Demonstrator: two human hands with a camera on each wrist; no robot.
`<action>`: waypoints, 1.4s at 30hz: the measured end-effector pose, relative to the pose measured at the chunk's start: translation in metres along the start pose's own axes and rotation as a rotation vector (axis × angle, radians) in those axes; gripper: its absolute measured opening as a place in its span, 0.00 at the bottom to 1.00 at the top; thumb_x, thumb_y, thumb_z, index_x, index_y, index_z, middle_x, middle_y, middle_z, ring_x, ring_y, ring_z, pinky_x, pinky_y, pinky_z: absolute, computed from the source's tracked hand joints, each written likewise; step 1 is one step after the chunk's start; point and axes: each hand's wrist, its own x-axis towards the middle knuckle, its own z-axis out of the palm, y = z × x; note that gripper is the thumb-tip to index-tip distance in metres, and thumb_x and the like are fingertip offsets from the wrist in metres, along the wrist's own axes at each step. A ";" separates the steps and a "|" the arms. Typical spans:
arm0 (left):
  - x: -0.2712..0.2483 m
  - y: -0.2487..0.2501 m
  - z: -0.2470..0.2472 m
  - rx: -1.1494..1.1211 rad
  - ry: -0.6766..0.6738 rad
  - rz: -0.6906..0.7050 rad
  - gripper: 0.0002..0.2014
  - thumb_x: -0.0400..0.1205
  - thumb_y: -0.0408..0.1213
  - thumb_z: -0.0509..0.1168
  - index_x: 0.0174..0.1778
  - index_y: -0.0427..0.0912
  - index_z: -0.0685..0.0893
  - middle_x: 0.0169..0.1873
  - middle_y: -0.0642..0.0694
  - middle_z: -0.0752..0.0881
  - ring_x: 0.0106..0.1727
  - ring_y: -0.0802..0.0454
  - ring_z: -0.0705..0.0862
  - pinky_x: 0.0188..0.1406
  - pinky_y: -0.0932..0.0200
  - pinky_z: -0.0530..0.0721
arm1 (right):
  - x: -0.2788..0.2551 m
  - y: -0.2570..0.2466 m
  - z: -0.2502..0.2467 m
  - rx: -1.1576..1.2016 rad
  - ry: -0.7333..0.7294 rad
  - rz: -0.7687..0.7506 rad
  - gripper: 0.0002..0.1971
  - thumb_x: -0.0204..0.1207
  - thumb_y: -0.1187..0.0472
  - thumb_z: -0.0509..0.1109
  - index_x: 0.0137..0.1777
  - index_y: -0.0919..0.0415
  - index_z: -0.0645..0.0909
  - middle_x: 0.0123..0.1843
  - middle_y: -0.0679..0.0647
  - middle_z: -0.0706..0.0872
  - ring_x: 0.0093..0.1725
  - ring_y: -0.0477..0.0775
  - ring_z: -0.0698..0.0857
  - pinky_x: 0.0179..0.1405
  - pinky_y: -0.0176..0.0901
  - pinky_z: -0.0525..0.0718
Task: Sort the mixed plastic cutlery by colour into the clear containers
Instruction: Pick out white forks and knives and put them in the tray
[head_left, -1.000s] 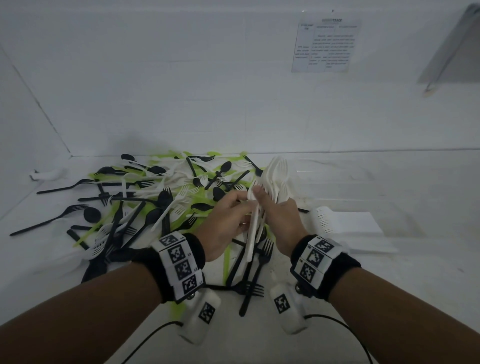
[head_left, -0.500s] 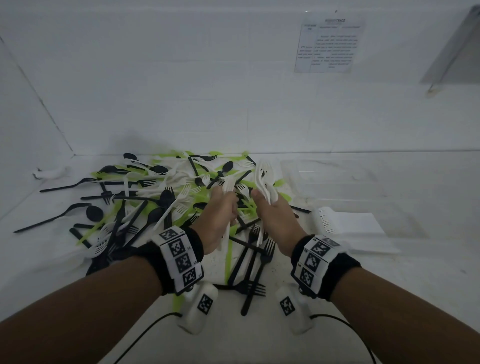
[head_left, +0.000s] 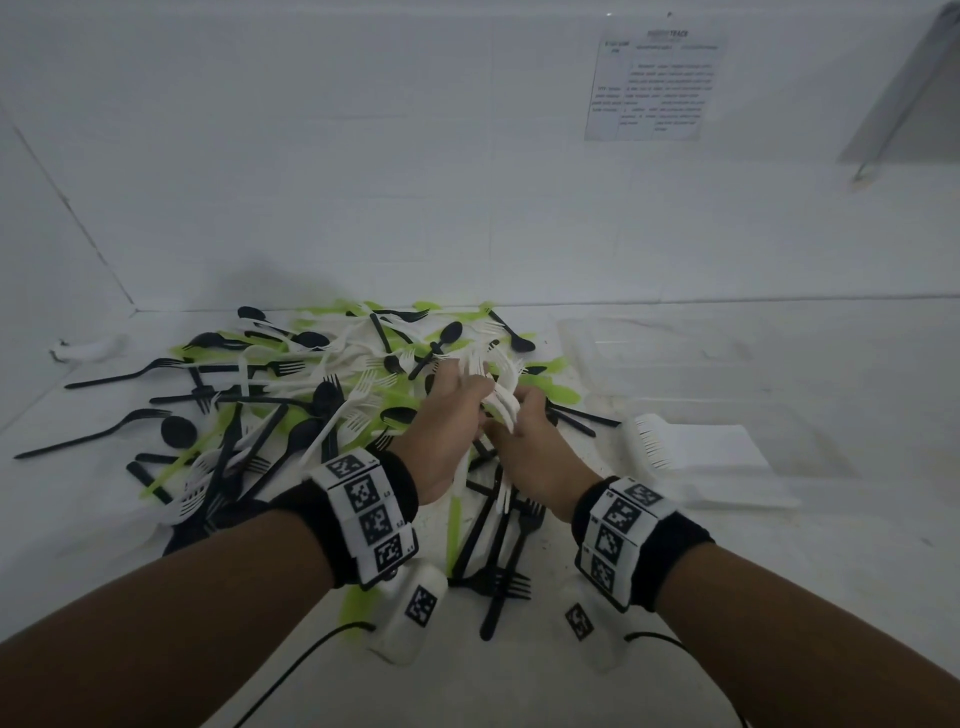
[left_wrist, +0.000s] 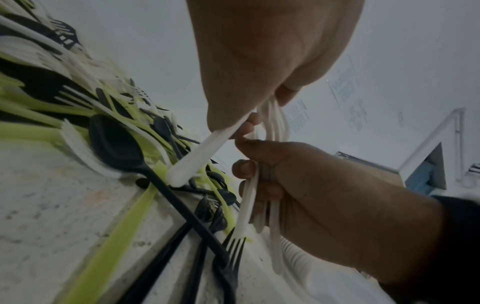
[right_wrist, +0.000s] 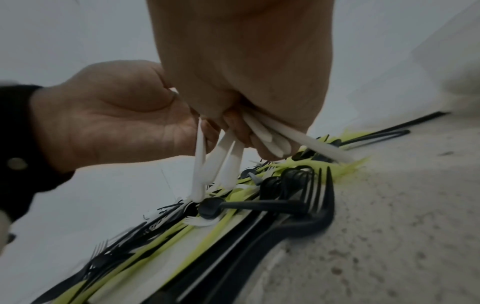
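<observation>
A mixed pile of black, green and white plastic cutlery (head_left: 311, 395) covers the white table. Just above its right side my two hands meet. My right hand (head_left: 524, 410) grips a bundle of white cutlery (head_left: 501, 387) by the handles, heads pointing away; the wrist view shows the handles (right_wrist: 262, 133) sticking out below its curled fingers. My left hand (head_left: 462, 395) pinches one white piece (left_wrist: 205, 152) against that bundle, next to the right hand (left_wrist: 298, 185). Clear containers (head_left: 665, 358) lie to the right, hard to make out.
A row of white forks (head_left: 649, 441) sits in a shallow clear tray at the right. Black forks (head_left: 498, 571) and a green handle (head_left: 454, 525) lie between my wrists. Walls close the table at the back and the left. A small white object (head_left: 88, 348) lies far left.
The hands split apart, the left taking one white piece, then came together again. The white bundle went from upright to lower and tilted away, close over the pile.
</observation>
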 end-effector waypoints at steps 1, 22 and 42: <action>0.001 0.001 0.001 -0.003 0.015 -0.003 0.12 0.90 0.37 0.57 0.67 0.37 0.76 0.49 0.42 0.79 0.41 0.52 0.76 0.43 0.54 0.76 | 0.000 0.000 0.001 -0.004 -0.018 -0.001 0.15 0.89 0.59 0.63 0.71 0.58 0.62 0.41 0.48 0.79 0.23 0.34 0.77 0.24 0.32 0.72; 0.035 0.000 -0.037 -0.160 0.455 0.087 0.04 0.86 0.36 0.57 0.54 0.41 0.69 0.47 0.43 0.74 0.45 0.45 0.81 0.46 0.45 0.85 | 0.001 0.008 -0.026 0.265 0.048 0.092 0.11 0.90 0.48 0.60 0.66 0.50 0.75 0.39 0.45 0.79 0.29 0.37 0.78 0.24 0.30 0.73; 0.002 -0.008 -0.001 -0.259 0.187 -0.082 0.18 0.85 0.43 0.62 0.66 0.38 0.71 0.50 0.41 0.79 0.41 0.52 0.78 0.38 0.55 0.77 | -0.001 -0.007 0.003 0.012 0.205 -0.254 0.09 0.86 0.52 0.68 0.55 0.49 0.89 0.46 0.47 0.92 0.49 0.48 0.89 0.53 0.56 0.88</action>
